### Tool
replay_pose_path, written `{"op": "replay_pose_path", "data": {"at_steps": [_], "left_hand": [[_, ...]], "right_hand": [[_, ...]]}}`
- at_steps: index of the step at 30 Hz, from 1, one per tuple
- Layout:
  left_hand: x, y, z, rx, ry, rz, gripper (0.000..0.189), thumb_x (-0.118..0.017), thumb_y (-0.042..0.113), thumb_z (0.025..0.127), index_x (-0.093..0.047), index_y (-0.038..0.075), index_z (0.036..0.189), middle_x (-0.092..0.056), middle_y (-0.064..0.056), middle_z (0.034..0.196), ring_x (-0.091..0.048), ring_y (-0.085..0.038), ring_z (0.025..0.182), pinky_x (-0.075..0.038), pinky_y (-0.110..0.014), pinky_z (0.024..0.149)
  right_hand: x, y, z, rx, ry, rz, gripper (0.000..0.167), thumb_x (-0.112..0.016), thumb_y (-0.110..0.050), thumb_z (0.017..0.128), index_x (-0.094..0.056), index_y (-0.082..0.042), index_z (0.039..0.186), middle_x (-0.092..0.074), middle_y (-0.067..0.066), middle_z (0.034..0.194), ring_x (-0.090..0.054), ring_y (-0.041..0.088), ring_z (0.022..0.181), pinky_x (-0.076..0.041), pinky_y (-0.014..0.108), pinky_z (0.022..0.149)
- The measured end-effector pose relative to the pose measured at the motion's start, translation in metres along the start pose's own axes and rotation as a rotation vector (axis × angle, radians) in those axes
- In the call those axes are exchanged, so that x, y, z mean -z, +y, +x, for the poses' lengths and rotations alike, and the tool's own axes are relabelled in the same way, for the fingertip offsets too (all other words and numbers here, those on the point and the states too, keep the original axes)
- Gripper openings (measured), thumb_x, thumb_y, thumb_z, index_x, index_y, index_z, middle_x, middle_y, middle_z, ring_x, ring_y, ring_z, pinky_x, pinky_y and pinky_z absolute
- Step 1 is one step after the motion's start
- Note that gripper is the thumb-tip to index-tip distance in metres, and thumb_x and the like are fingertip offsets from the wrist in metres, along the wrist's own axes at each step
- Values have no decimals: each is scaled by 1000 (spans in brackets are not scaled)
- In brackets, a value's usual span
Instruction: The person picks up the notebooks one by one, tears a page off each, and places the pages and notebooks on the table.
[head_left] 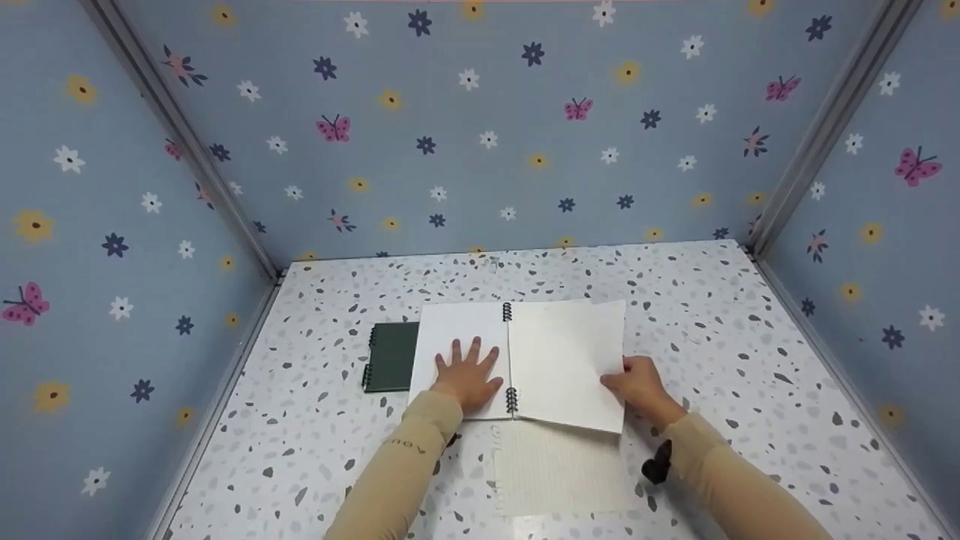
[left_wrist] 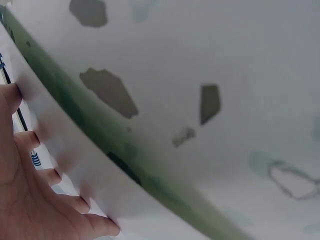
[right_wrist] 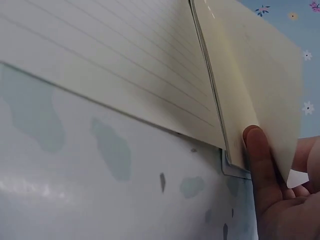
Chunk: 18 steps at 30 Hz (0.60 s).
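Observation:
A spiral notebook (head_left: 566, 352) lies spread out, pale blank pages on both sides of its black coils. My left hand (head_left: 468, 377) rests with fingers spread on the left-hand page (head_left: 442, 326); in the left wrist view its fingertips (left_wrist: 102, 225) touch the white paper. At the outer edge of the right side, my right hand (head_left: 637, 382) pinches a page, with the lower corner raised. The right wrist view shows the thumb (right_wrist: 257, 147) against the lifted page (right_wrist: 270, 75). A torn-edged lined sheet (head_left: 562, 472) lies in front, partly covered by the notebook.
A dark green spiral notebook (head_left: 394, 356) sticks out from under the left side of the pages. The speckled white tabletop (head_left: 322, 450) meets blue flowered panels (head_left: 487, 180) at the back and both sides. A black object (head_left: 658, 463) hangs by the right wrist.

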<state>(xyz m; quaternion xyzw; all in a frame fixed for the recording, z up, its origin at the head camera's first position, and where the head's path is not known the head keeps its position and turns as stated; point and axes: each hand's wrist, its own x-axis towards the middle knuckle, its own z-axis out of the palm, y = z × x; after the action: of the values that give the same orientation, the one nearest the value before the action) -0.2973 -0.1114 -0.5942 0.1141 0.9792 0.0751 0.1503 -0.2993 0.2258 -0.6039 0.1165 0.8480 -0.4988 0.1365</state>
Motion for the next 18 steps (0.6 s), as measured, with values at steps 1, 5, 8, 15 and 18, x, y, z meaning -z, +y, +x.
{"op": "replay_pose_path", "data": {"at_steps": [1,5,8,15,18], "left_hand": [[0,0,0,0,1,-2,69,-42,57,113,-30,27,174,-15,-14,183,-9,-54,167,-16,-78,130],[1,-1,-1,6,-10,5,69,-41,57,113,-29,28,174,-14,-13,184,-9,-53,167,-16,-77,130],[2,-1,-2,11,-8,13,68,-42,56,113,-29,28,174,-14,-13,184,-9,-53,167,-16,-77,131],[4,1,-4,-8,17,9,68,-41,55,114,-30,26,174,-17,-15,183,-11,-54,167,-18,-77,130],[2,1,-3,-15,32,-13,68,-43,55,113,-32,25,173,-18,-16,183,-11,-55,166,-17,-78,130]], "right_hand": [[3,2,0,5,9,-6,45,-73,-9,99,-65,15,136,-73,28,127,-73,25,99,-63,32,85],[19,8,1,13,44,-37,44,-72,-8,99,-65,17,134,-72,30,127,-72,27,103,-61,35,88],[31,12,2,12,42,-78,47,-72,-9,99,-63,18,136,-71,31,129,-71,30,107,-60,40,94],[59,16,2,4,-1,-116,55,-72,-13,99,-58,17,143,-65,34,141,-66,39,124,-51,55,116],[76,15,2,1,0,-132,57,-70,-15,100,-56,17,145,-63,35,144,-65,39,123,-51,54,114]]}}
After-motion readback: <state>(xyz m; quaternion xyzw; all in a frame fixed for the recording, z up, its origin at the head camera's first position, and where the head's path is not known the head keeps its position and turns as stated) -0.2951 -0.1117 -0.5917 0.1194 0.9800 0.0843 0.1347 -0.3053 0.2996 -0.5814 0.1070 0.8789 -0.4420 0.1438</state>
